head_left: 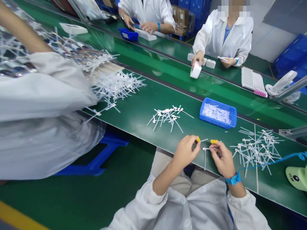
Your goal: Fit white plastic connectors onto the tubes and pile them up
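My left hand (187,150) is closed in a pinch, a yellow finger cot on its index fingertip. A short thin whitish strip (204,140) sticks out from its fingertips toward the other hand. Close by, my right hand (223,158) wears another yellow finger cot and a blue wrist strap (233,179). Its thumb and fingers pinch a small white piece with thin strip legs (204,158), one leg hanging toward the table edge. Similar pieces lie in a small pile (168,116) beyond my left hand and a larger pile (257,148) to the right.
A blue tray (203,120) with short white strips stands ahead on the green table (134,116). A big heap of strips (120,84) lies left, beside a co-worker's sleeve (59,86). Two people work opposite. A light green device (296,177) sits at right, near a blue cord (275,160).
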`<state>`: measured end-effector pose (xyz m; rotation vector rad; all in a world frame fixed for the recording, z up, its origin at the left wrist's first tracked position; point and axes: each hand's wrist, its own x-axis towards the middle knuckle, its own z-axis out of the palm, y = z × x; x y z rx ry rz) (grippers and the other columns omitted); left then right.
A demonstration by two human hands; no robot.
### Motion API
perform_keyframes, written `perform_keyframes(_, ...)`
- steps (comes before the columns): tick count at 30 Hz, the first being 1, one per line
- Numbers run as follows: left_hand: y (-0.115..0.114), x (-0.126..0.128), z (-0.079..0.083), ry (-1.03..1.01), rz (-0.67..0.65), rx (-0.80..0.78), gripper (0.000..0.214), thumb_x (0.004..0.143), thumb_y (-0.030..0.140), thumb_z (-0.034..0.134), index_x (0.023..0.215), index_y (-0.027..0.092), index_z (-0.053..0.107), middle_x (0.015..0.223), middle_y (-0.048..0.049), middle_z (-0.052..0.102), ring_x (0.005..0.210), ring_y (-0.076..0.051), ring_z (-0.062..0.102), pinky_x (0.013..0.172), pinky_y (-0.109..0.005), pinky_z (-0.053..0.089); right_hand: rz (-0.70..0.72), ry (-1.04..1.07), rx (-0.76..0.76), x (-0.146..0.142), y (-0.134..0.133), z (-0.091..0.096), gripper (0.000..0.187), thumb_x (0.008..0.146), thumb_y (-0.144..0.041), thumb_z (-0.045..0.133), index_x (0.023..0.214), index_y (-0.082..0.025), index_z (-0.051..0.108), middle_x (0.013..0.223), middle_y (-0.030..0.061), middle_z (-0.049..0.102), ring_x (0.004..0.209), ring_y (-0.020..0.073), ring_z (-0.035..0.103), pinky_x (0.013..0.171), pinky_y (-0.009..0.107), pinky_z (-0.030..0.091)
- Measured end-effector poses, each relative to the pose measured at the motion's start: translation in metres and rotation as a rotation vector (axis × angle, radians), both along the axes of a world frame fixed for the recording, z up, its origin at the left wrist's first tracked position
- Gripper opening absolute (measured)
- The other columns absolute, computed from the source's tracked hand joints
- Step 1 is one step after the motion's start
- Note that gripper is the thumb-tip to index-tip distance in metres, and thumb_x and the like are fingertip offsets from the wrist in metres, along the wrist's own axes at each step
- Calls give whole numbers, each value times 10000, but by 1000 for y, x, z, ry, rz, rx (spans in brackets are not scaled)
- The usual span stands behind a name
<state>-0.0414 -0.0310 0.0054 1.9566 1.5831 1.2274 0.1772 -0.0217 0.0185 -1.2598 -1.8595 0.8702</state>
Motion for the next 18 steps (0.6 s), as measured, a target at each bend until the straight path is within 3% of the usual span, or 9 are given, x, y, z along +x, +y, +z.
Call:
perform_keyframes(2,1,1,-2,-4,61,15,59,1029,168,581,1004,213,610,969,-42,696,935,-235,651,850,-344,504,8,-15,18,-1,0,0,246,1072,-335,598,1295,-244,651,1087,84,778,980,234,762,869,372,623)
perform_keyframes(7,6,4,-4,114,39,0,82,1016,132,616,978,204,606,1084,-66,685,1008,-258,628,908,-383,510,68,-93,59,-5,0,6,175,1083,-284,566,1214,-242,674,1059,77,759,915,217,739,815,342,596)
perform_keyframes(11,5,2,0,98,44,11,137,1038,140,603,1160,190,639,1166,-91,665,1077,-270,630,948,-393,518,92,-115,88,-6,1,7,175,1077,-250,558,1222,-239,655,1049,75,742,884,216,715,785,335,581)
perform_keyframes(15,0,-3,6,24,-113,49,156,1066,184,603,1216,208,643,1184,-80,671,1107,-254,624,985,-375,503,83,-137,93,-6,2,6,173,1066,-226,566,1216,-240,653,1024,61,738,842,210,699,762,327,564)
perform_keyframes(18,-2,-5,8,173,-185,1,172,1031,228,708,1196,213,664,1166,-69,686,1045,-268,601,924,-392,478,75,-143,116,-6,2,7,162,1073,-219,557,1193,-234,664,1007,58,729,828,207,697,750,322,557)
